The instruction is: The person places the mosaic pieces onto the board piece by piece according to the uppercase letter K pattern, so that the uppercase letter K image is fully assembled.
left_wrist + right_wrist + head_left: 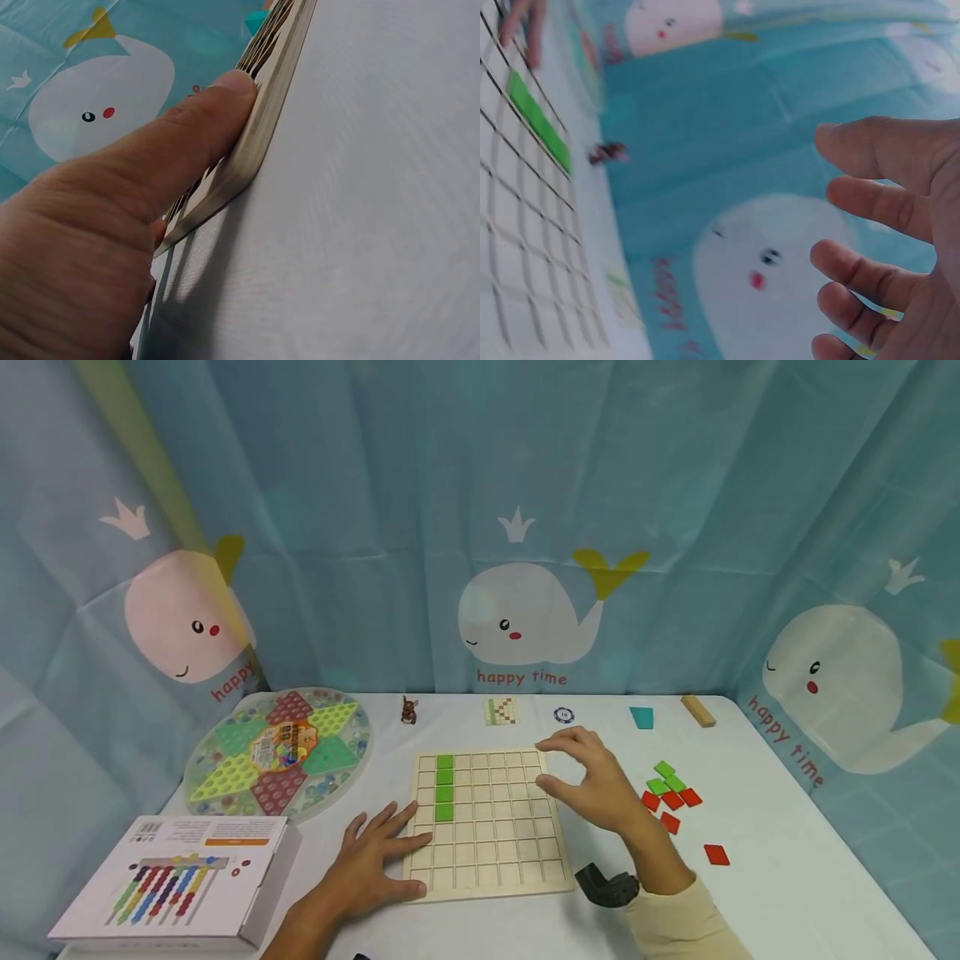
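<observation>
Lying flat on the middle of the white table (787, 893): one square board (498, 852), pale wood, rounded at the corner, ridged into square cells. Set in it, one column of four flat, square green tiles (445, 794), toward its left edge. Left hand (367, 868): fingers spread, thumb and fingertips resting on the board's left side, nothing grasped. Right hand (592, 785): raised by the board's far right corner, thumb and fingers wide apart, empty. Toward the table's right edge, loose tiles (716, 855), thin red and green squares, mostly clustered. Along the far edge, left to right: brown figurine (408, 711), patterned square card (502, 711), round chip (564, 715), flat four-sided teal piece (642, 717); at the far right corner, oblong wooden block (698, 711).
</observation>
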`<state>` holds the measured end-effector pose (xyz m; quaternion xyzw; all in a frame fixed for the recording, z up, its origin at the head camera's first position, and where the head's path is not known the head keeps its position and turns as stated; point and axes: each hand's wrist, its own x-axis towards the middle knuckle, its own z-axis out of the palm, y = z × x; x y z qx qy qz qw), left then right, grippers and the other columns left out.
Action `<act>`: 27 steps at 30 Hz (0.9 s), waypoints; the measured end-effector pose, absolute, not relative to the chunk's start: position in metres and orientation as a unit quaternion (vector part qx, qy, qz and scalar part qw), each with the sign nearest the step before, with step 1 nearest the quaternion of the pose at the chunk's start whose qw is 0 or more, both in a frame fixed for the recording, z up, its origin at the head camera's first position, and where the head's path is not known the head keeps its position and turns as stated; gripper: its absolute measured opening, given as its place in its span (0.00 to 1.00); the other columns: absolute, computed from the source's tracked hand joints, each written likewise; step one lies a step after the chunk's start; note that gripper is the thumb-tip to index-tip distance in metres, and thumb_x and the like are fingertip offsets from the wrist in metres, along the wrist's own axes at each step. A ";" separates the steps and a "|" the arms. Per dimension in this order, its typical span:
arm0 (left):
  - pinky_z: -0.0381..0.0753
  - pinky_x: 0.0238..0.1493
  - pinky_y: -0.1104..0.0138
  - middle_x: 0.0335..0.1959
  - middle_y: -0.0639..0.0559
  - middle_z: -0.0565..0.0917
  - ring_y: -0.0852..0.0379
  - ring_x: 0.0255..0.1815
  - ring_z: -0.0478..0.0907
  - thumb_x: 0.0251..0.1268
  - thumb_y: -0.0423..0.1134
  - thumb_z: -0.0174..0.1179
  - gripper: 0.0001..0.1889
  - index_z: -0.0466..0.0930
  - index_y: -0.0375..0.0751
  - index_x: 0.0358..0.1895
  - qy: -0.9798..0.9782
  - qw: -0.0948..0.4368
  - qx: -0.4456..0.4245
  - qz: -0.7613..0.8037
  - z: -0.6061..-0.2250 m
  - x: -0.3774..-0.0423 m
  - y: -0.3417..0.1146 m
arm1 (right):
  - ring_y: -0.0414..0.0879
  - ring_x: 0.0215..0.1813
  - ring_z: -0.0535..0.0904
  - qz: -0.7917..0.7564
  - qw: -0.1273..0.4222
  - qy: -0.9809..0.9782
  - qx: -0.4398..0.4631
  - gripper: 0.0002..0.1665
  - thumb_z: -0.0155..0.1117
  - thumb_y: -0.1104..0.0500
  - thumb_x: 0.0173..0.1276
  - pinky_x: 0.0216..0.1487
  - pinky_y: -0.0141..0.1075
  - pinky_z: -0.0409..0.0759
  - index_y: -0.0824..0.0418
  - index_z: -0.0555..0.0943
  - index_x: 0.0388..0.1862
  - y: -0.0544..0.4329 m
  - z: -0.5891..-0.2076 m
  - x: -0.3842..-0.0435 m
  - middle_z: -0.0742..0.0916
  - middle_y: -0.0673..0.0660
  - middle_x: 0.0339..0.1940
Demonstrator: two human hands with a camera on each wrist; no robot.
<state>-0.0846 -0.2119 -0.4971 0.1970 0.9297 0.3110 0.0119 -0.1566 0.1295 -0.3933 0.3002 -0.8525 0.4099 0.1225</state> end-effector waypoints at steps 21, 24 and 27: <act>0.36 0.64 0.39 0.73 0.50 0.62 0.38 0.73 0.50 0.45 0.70 0.65 0.37 0.81 0.56 0.59 0.930 0.000 0.200 0.307 -0.496 -0.085 -0.216 | 0.56 0.54 0.69 0.371 0.188 -0.907 0.071 0.27 0.65 0.47 0.66 0.48 0.49 0.69 0.54 0.78 0.63 0.301 -0.443 -0.188 0.79 0.60 0.54; 0.36 0.64 0.39 0.73 0.50 0.62 0.38 0.73 0.50 0.45 0.70 0.65 0.37 0.81 0.56 0.59 0.930 -0.001 0.200 0.309 -0.496 -0.086 -0.215 | 0.58 0.55 0.68 0.354 0.166 -0.920 0.032 0.30 0.62 0.40 0.66 0.46 0.50 0.72 0.49 0.76 0.65 0.333 -0.484 -0.209 0.78 0.60 0.56; 0.35 0.65 0.39 0.73 0.50 0.61 0.38 0.74 0.50 0.45 0.70 0.65 0.37 0.81 0.56 0.60 0.929 0.008 0.200 0.313 -0.497 -0.087 -0.213 | 0.61 0.57 0.68 0.341 0.128 -0.931 -0.017 0.36 0.58 0.33 0.65 0.45 0.55 0.74 0.51 0.75 0.65 0.343 -0.497 -0.210 0.78 0.62 0.57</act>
